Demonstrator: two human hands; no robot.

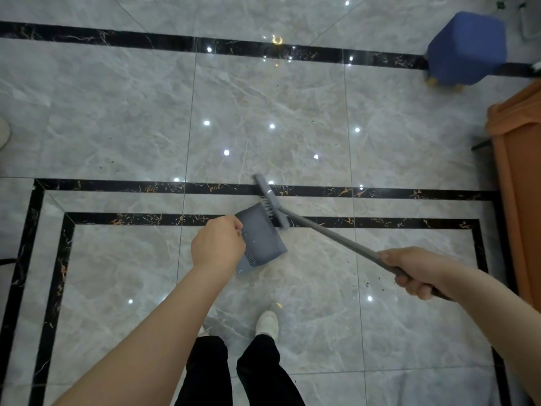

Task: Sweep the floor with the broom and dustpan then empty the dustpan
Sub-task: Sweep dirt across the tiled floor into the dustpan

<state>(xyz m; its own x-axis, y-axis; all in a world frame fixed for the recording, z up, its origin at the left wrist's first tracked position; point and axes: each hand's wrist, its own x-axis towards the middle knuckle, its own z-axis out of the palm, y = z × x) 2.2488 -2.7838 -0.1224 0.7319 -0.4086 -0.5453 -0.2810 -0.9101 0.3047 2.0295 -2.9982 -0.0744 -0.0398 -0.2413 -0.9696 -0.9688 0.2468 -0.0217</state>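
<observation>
The broom [270, 202] head meets the dustpan [260, 241] mouth; right hand [415, 272] grasps its handle running back-right, left hand [218, 241] grasps the dustpan.

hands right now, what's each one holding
Left hand: grips the dustpan by its handle.
Right hand: grips the broom handle.

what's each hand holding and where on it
The left hand grips the dustpan at its handle end, hidden under the hand. The right hand grips the broom near the top of its handle.
</observation>
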